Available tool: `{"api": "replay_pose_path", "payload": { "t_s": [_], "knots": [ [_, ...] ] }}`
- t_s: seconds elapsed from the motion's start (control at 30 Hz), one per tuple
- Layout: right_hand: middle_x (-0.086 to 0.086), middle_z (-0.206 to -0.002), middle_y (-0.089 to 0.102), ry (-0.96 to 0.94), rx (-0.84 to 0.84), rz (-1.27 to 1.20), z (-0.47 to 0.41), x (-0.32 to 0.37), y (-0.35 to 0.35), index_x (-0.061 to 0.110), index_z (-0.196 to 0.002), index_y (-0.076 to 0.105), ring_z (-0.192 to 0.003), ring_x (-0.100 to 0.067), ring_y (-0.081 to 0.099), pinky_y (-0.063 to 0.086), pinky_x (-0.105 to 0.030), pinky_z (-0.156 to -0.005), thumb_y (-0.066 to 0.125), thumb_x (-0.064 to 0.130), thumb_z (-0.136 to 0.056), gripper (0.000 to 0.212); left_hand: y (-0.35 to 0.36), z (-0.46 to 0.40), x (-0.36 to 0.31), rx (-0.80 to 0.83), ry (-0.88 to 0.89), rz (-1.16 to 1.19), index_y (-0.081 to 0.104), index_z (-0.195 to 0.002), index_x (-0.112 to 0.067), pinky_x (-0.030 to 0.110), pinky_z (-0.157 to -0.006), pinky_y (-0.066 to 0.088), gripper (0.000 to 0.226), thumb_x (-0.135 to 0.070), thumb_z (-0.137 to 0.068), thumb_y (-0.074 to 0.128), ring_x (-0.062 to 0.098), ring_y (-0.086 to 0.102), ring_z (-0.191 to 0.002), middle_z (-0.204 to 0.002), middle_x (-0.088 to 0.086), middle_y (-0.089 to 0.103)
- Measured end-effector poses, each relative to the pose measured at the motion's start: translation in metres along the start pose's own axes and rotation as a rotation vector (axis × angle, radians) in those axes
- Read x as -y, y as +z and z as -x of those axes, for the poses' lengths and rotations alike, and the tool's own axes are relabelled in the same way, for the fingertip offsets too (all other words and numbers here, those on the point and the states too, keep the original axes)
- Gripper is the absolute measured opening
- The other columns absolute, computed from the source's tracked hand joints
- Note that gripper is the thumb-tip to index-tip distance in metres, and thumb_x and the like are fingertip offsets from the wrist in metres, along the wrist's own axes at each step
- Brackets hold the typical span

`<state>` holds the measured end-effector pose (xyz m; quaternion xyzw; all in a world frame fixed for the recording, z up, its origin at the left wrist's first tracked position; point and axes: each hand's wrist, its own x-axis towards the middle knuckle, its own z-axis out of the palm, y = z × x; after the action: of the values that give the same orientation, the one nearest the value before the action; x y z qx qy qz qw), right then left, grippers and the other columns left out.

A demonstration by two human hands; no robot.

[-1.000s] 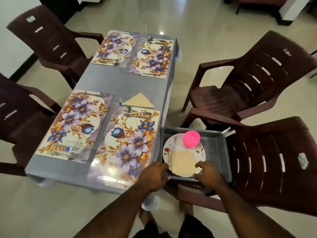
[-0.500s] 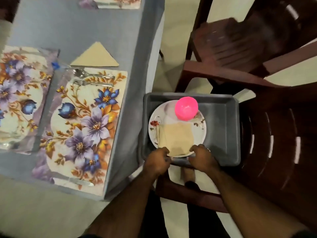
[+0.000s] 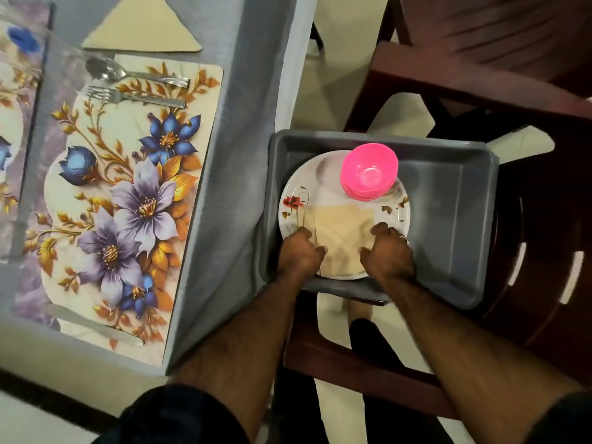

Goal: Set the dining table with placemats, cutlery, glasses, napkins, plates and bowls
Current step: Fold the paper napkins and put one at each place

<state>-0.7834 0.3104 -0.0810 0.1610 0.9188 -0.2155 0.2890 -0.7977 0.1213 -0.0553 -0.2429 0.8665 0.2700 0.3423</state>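
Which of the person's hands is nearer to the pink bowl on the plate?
Right. The right hand rests on the plate's near edge almost straight below the pink bowl; the left hand sits farther left.

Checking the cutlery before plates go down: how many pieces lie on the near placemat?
3: a spoon and fork along its far end, a knife along its near end.

Left hand (image 3: 299,251) and right hand (image 3: 389,251) moved from grey tray's (image 3: 448,219) near edge onto the plate (image 3: 330,174), fingers curled over its near rim.
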Motion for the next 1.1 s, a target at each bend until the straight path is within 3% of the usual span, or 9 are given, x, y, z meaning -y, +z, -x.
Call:
{"api": "replay_pose_path", "payload": {
  "t_s": [0.13, 0.27, 0.43, 0.5, 0.6, 0.73, 0.83, 0.97, 1.1],
  "knots": [
    [-0.01, -0.121, 0.064, -0.015, 0.007, -0.026, -0.004, -0.006, 0.001, 0.021, -0.128, 0.055, -0.116, -0.036, 0.062, 0.054, -0.045, -0.096, 0.08, 0.035, -0.083, 0.053, 0.014, -0.006, -0.015, -0.1, -0.221, 0.259, 0.068, -0.109, -0.015, 0.036, -0.086, 0.059, 0.044, -0.039, -0.079, 0.09, 0.03, 0.071, -0.103, -0.113, 0.006, 0.074],
    [-0.01, -0.12, 0.064, -0.018, 0.009, -0.033, -0.005, -0.008, 0.003, 0.022, -0.126, 0.055, -0.113, -0.036, 0.063, 0.055, -0.045, -0.095, 0.08, 0.033, -0.08, 0.053, 0.023, -0.012, -0.02, -0.053, -0.24, 0.36, 0.073, -0.092, -0.019, 0.02, -0.052, 0.046, 0.03, -0.035, -0.077, 0.093, 0.014, 0.066, -0.068, -0.096, -0.003, 0.076],
    [-0.006, -0.124, 0.057, -0.013, -0.007, -0.196, -0.006, -0.016, 0.003, 0.026, -0.124, 0.059, -0.113, -0.032, 0.061, 0.055, -0.046, -0.095, 0.082, 0.03, -0.072, 0.057, 0.023, -0.007, -0.019, 0.037, -0.012, 0.395, 0.052, -0.062, -0.021, 0.023, -0.063, 0.04, 0.04, -0.019, -0.08, 0.088, 0.01, 0.051, -0.06, -0.061, -0.012, 0.054],
    [-0.003, -0.123, 0.057, -0.007, -0.069, -0.363, -0.003, -0.023, -0.001, 0.026, -0.123, 0.061, -0.108, -0.025, 0.062, 0.057, -0.04, -0.09, 0.083, 0.023, -0.071, 0.056, 0.011, 0.005, -0.022, 0.14, 0.072, 0.551, 0.045, -0.064, -0.013, 0.026, -0.062, 0.038, 0.041, -0.007, -0.081, 0.082, 0.009, 0.042, -0.057, -0.059, -0.01, 0.045],
    [0.0, -0.109, 0.068, 0.06, 0.045, -0.832, 0.006, -0.013, -0.026, 0.018, -0.119, 0.066, -0.094, -0.016, 0.067, 0.054, -0.031, -0.08, 0.084, 0.016, -0.079, 0.044, -0.023, 0.028, -0.025, 0.26, 0.092, 0.828, 0.064, -0.095, 0.007, 0.034, -0.075, 0.051, 0.021, -0.006, -0.08, 0.071, 0.024, 0.063, -0.082, -0.087, 0.012, 0.066],
    [0.001, -0.098, 0.072, 0.061, 0.292, -1.243, 0.033, 0.026, -0.073, 0.011, -0.115, 0.072, -0.093, -0.024, 0.063, 0.052, -0.036, -0.074, 0.072, 0.013, -0.093, 0.022, -0.081, 0.07, -0.027, 0.315, 0.123, 1.026, 0.077, -0.11, -0.023, 0.042, -0.088, 0.06, 0.039, -0.002, -0.08, 0.065, 0.027, 0.074, -0.099, -0.11, 0.011, 0.078],
    [-0.007, -0.098, 0.074, -0.021, 0.422, -1.289, 0.067, 0.065, -0.104, 0.01, -0.105, 0.076, -0.092, -0.03, 0.059, 0.048, -0.039, -0.071, 0.086, 0.032, -0.073, 0.039, -0.132, 0.109, -0.028, 0.308, 0.197, 1.006, 0.068, -0.126, -0.019, 0.046, -0.093, 0.059, 0.051, -0.008, -0.076, 0.069, 0.029, 0.072, -0.105, -0.117, 0.011, 0.077],
    [-0.02, -0.105, 0.076, -0.2, 0.466, -1.259, 0.116, 0.129, -0.154, 0.009, -0.101, 0.078, -0.092, -0.037, 0.067, 0.05, -0.051, -0.087, 0.101, 0.051, -0.043, 0.075, -0.217, 0.166, -0.022, 0.218, 0.344, 0.992, 0.061, -0.133, -0.007, 0.047, -0.1, 0.055, 0.047, -0.008, -0.087, 0.072, 0.029, 0.069, -0.114, -0.127, 0.015, 0.072],
    [-0.025, -0.107, 0.074, -0.376, 0.483, -1.234, 0.164, 0.212, -0.204, 0.001, -0.109, 0.073, -0.091, -0.035, 0.067, 0.053, -0.044, -0.084, 0.097, 0.033, -0.06, 0.063, -0.308, 0.208, 0.0, 0.097, 0.48, 0.986, 0.071, -0.124, -0.007, 0.047, -0.097, 0.056, 0.037, -0.008, -0.088, 0.078, 0.031, 0.07, -0.106, -0.117, 0.015, 0.076]
  ]
}}
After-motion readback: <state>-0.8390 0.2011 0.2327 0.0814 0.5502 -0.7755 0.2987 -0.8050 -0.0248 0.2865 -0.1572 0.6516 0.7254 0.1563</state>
